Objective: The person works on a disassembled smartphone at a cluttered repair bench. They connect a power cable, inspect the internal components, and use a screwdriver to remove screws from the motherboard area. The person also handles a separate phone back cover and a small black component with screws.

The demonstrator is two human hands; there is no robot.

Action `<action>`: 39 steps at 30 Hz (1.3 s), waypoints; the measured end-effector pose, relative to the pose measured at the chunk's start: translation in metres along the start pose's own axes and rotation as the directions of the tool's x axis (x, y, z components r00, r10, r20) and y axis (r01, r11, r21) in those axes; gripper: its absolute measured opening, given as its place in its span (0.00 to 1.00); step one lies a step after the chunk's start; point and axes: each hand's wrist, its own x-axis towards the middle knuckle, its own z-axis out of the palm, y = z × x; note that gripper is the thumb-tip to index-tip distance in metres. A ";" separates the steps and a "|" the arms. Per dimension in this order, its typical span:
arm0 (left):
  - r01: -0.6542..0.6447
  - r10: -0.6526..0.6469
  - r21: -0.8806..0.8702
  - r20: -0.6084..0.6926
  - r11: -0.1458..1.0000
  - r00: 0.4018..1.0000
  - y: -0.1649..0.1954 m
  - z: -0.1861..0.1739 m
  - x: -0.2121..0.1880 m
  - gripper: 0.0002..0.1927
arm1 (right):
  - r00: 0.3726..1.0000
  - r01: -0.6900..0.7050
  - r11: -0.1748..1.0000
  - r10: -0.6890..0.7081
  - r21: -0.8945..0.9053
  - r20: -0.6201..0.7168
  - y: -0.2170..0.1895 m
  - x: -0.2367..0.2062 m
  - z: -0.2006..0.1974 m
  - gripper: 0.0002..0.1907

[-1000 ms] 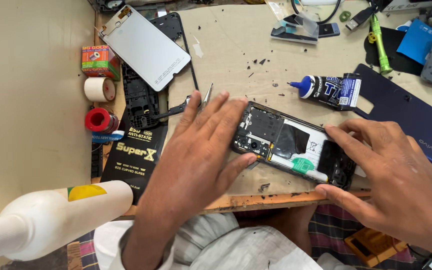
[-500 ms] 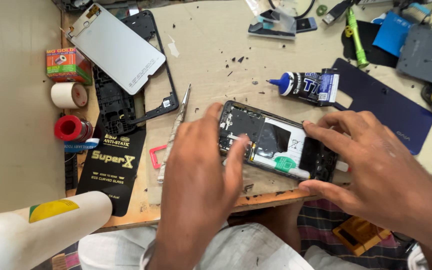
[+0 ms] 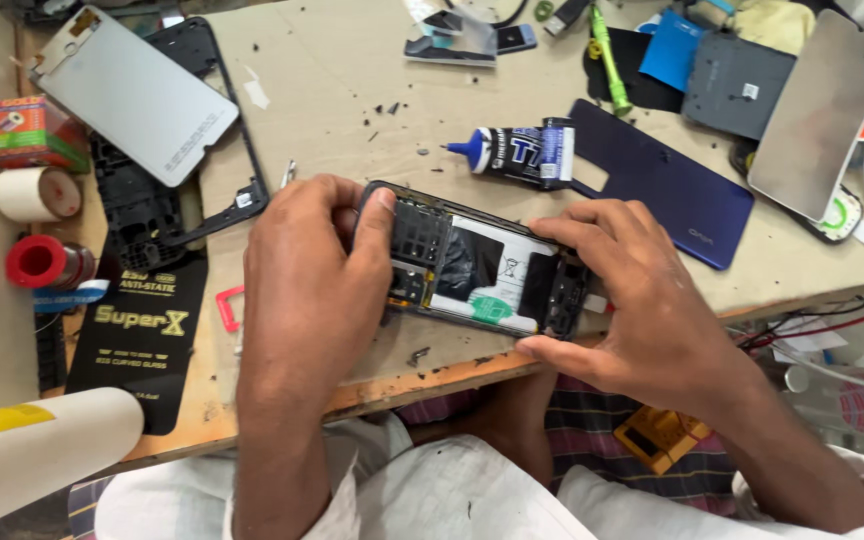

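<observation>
An opened phone (image 3: pixel 477 265) lies back-up near the front edge of the wooden bench (image 3: pixel 352 90), its white battery and black circuit board exposed. My left hand (image 3: pixel 307 270) grips its left end, thumb pressed on the board's top corner. Around the right end curls my right hand (image 3: pixel 642 300), fingers over the top edge and thumb under the near edge. A dark blue back cover (image 3: pixel 667 185) rests just beyond the phone, with a black glue tube with a blue nozzle (image 3: pixel 517 150) beside it.
At the far left lie a silver display panel (image 3: pixel 132 95) on a black frame, tape rolls (image 3: pixel 37 195) and a small box. A black packet (image 3: pixel 142 330) sits near left. A green tool (image 3: pixel 607 55), grey covers and a second panel (image 3: pixel 817 110) crowd the right.
My left hand, flat over the phone's left half before, has drawn back to grip its left end, with the thumb now on the board. My right hand stays on the right end.
</observation>
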 end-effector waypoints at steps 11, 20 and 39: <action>0.000 -0.006 -0.131 -0.039 0.991 0.999 -0.020 0.036 0.005 0.13 | 0.998 -0.002 0.997 0.006 0.076 -0.061 0.002 -0.023 -0.022 0.53; 0.153 -0.068 -0.695 0.149 0.703 0.987 -0.040 0.036 0.010 0.11 | 0.952 -0.300 0.846 0.298 0.441 0.074 0.000 -0.052 -0.030 0.22; 0.152 -0.094 -0.827 0.121 0.541 0.988 -0.053 0.033 0.012 0.11 | 0.948 -0.261 0.964 0.245 -0.056 -0.205 -0.009 -0.049 -0.048 0.31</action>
